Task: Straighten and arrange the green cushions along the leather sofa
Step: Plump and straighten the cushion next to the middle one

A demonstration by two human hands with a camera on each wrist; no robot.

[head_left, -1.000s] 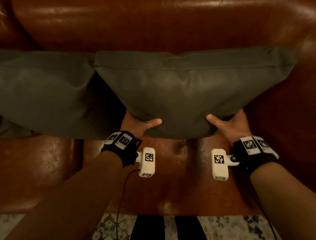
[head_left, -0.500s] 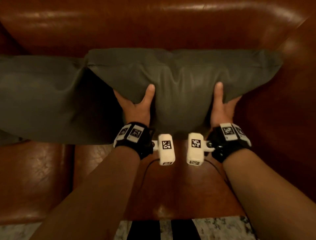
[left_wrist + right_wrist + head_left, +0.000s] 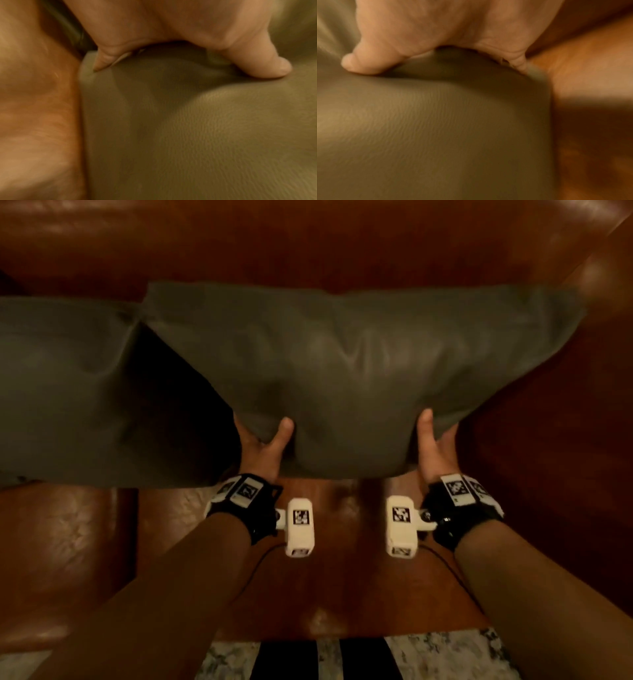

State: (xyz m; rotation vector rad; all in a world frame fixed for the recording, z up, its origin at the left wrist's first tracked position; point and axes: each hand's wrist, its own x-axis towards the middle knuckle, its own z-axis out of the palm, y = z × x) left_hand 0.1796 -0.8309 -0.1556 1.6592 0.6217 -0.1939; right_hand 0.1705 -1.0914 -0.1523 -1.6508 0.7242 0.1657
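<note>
A green cushion leans against the back of the brown leather sofa, in the middle of the head view. My left hand grips its lower left edge, thumb on the front face and fingers hidden behind. My right hand grips the lower right edge the same way. In the left wrist view the thumb presses into the cushion. The right wrist view shows the thumb on the cushion. A second green cushion stands to the left, partly behind the first.
The sofa seat lies below the cushions, and the right armrest rises beside the held cushion. A patterned rug and dark striped trousers show at the bottom edge.
Both hands slid from high on the cushion's front down and apart to its lower edge. The cushion has puffed wider and now covers more of the sofa back.
</note>
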